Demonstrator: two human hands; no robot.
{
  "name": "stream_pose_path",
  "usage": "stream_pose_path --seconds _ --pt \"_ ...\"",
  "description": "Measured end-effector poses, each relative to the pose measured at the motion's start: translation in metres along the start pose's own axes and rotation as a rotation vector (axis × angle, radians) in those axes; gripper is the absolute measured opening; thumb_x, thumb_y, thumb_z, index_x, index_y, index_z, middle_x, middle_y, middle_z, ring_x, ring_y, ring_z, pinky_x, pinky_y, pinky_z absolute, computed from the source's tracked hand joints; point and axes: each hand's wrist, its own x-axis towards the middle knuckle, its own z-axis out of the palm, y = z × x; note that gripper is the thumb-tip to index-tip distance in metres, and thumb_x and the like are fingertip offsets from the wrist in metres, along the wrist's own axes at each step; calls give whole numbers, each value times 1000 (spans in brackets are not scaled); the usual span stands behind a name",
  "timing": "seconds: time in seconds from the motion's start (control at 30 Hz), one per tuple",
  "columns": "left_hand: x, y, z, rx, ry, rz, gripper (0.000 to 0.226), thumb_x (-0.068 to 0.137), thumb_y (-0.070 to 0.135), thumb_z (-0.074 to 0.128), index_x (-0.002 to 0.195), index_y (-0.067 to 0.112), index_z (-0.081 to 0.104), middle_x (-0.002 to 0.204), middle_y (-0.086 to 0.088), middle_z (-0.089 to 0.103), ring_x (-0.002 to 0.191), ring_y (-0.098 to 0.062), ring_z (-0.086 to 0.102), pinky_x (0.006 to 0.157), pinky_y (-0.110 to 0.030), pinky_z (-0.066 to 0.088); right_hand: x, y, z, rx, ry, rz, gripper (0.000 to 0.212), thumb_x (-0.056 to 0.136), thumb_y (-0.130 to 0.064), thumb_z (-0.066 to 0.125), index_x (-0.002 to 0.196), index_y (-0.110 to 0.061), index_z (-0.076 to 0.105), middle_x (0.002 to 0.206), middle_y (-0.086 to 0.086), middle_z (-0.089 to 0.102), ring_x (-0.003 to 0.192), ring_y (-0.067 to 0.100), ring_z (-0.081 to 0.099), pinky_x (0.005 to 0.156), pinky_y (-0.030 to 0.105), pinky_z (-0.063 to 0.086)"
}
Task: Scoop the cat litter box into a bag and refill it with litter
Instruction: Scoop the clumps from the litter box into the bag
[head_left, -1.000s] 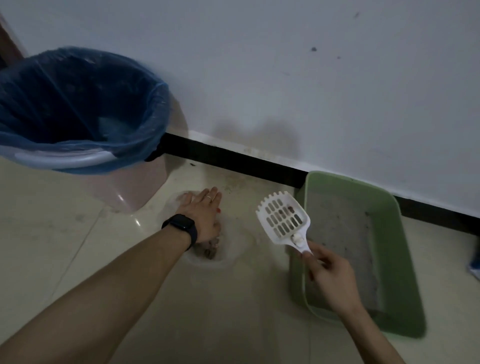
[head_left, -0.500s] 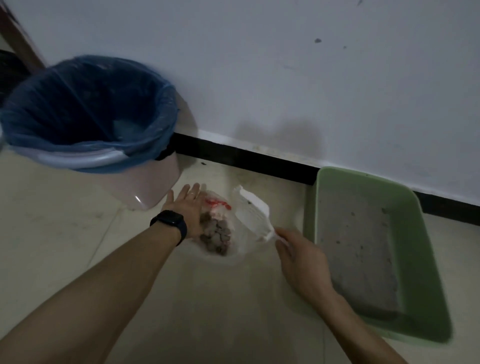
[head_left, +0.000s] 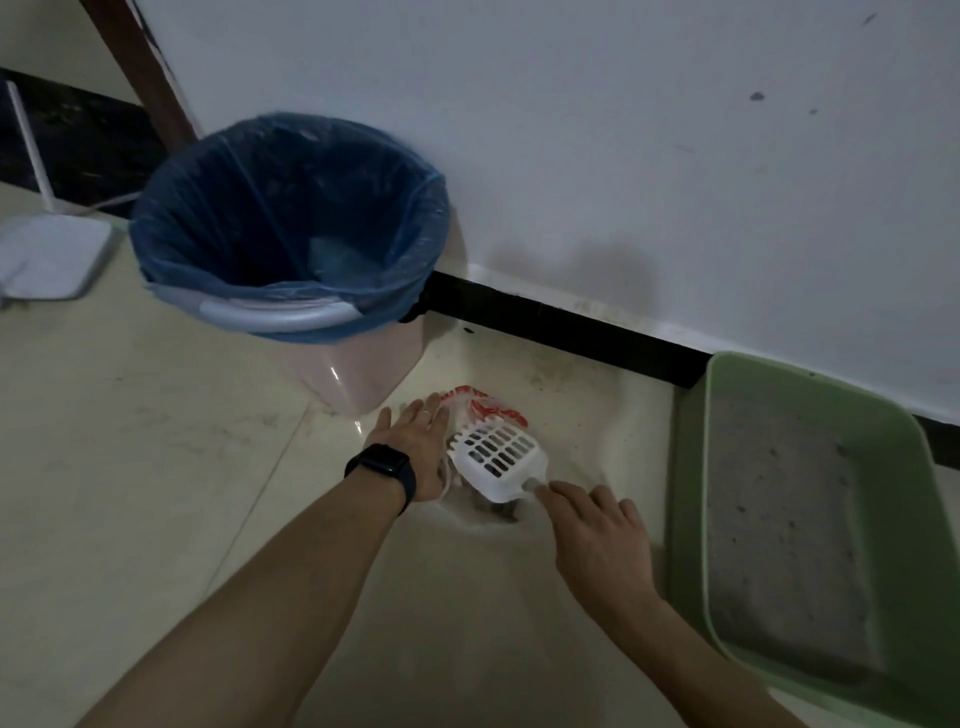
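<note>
A clear plastic bag with red print (head_left: 488, 408) lies on the floor between the bin and the litter box. Dark clumps show under its near edge. My left hand (head_left: 415, 447), with a dark watch on the wrist, rests on the bag's left side with straight fingers. My right hand (head_left: 597, 530) pinches the handle of a white slotted scoop (head_left: 498, 452), which lies low over the bag with its slots facing up. The green litter box (head_left: 685, 519) stands at the right against the wall, with a layer of grey litter (head_left: 779, 519) inside.
A pink bin with a blue liner (head_left: 291, 218) stands just left of the bag, by the wall. A white flat device with an upright antenna (head_left: 47, 254) sits on the floor at the far left. The black baseboard (head_left: 561, 327) runs behind everything.
My right hand carried the scoop from over the litter box to the bag, tipped it, then laid it flat over the bag. My left hand stayed on the bag.
</note>
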Motion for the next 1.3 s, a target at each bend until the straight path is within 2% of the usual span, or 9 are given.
stream_pose_path --seconds 0.23,0.37,0.43,0.53,0.67,0.8,0.97,1.13,1.3 --pt "2 -6 -4 -48 30 -14 90 92 55 47 157 19 -4 164 -2 -12 151 -22 0 121 -46 4 0 0 -1 23 8 44 58 66 -11 82 118 -31 66 107 -9 73 81 21 67 63 35 52" --pt "0 0 -11 -165 100 47 64 91 41 51 150 33 28 164 -3 5 148 -23 15 121 -42 12 1 3 0 39 60 31 54 68 -11 82 116 -30 68 109 -8 72 84 20 67 65 35 51" --pt "0 6 -15 -325 126 19 53 95 41 46 145 34 34 163 -2 12 144 -23 24 119 -39 20 1 2 2 44 81 22 53 68 -12 83 116 -30 68 110 -7 72 85 20 67 65 34 50" --pt "3 15 -17 -524 118 -62 62 94 45 49 150 31 28 162 -2 15 143 -25 28 116 -38 27 0 2 8 59 103 12 54 67 -12 83 116 -30 68 113 -6 71 85 20 65 65 34 48" --pt "4 19 -11 -466 65 -44 80 85 36 62 153 35 19 160 -2 20 138 -26 35 111 -39 35 0 1 13 78 109 6 55 72 -9 77 119 -33 64 118 -8 67 87 20 62 66 34 45" --pt "10 19 -7 -567 70 -61 77 86 37 63 152 38 22 154 1 30 130 -23 44 105 -38 43 -1 0 14 130 122 63 54 73 -8 75 120 -34 64 120 -8 67 87 20 62 64 34 45" --pt "11 16 -11 -700 54 -142 67 88 44 66 147 36 35 152 -3 31 131 -26 43 107 -41 41 -2 -4 18 198 131 96 53 79 -13 74 124 -37 59 122 -10 66 93 18 61 68 33 48" --pt "9 15 -11 -615 -96 -163 62 90 63 51 141 27 51 159 -6 23 139 -27 35 113 -38 30 -6 -4 18 210 153 116 47 85 -15 70 126 -34 59 125 -8 64 96 19 61 70 33 48" --pt "6 9 -12 -577 -105 -134 58 94 61 46 134 21 60 156 -5 29 135 -25 39 111 -35 32 -1 -6 11 199 141 79 48 82 -15 73 125 -34 61 122 -7 66 95 18 63 72 33 50"
